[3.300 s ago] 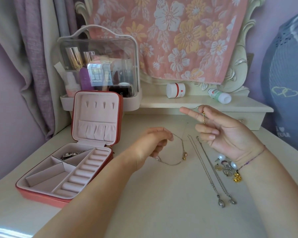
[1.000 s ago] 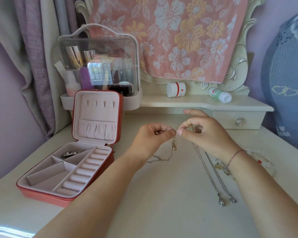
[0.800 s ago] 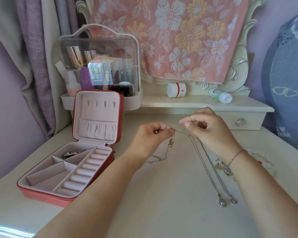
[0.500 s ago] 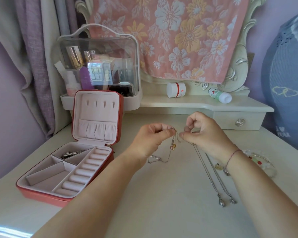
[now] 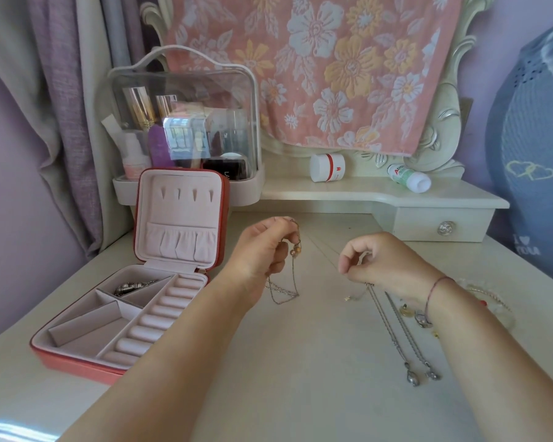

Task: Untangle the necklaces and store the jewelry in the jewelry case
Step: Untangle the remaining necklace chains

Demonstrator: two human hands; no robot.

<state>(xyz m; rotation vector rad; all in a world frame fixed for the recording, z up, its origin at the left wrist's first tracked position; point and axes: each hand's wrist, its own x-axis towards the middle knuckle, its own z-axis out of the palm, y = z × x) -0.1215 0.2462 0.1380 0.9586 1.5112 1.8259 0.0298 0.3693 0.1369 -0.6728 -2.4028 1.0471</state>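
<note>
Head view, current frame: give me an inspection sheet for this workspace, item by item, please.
Surface: cream dressing table, with jewelry spread on its right part.
Job's things: jewelry case open, a silver piece in its back compartment; beaded necklace hanging from the left hand down to the table; fine chain running between the hands; two pendant necklaces lying side by side; rings beside the right wrist.
Clutter: clear cosmetics organiser; white jar and small bottle lying on the shelf.
Grippers: left hand grips the beaded necklace; right hand pinches the fine chain.
Cables: nothing seen.
Surroundings: floral towel, curtain, blue fabric.
</note>
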